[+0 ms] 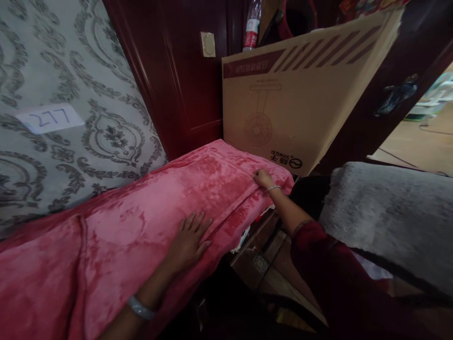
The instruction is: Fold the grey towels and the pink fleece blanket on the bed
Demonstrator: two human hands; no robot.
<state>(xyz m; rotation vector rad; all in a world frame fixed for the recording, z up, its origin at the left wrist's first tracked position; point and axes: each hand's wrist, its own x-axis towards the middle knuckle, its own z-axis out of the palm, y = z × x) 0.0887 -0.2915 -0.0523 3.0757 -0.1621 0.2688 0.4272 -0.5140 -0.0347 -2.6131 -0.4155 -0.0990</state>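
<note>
A pink plush blanket (138, 208) covers the long surface along the wall, its pile showing lighter and darker patches. My left hand (189, 241) lies flat on it near the front edge, fingers spread. Farther along, toward the cardboard box, my right hand (264, 178) is closed, pinching a raised fold of the blanket close to its far right end. A long crease runs from that fold back toward my left hand. At the lower left, another thick fold crosses the blanket.
Behind the blanket stands a large cardboard box (290, 99) against a dark red door (184, 71). A plastic bottle (251, 28) rises behind the box. To the right is a seat with a grey fluffy cover (392, 217). Patterned wallpaper (116, 137) lines the left side.
</note>
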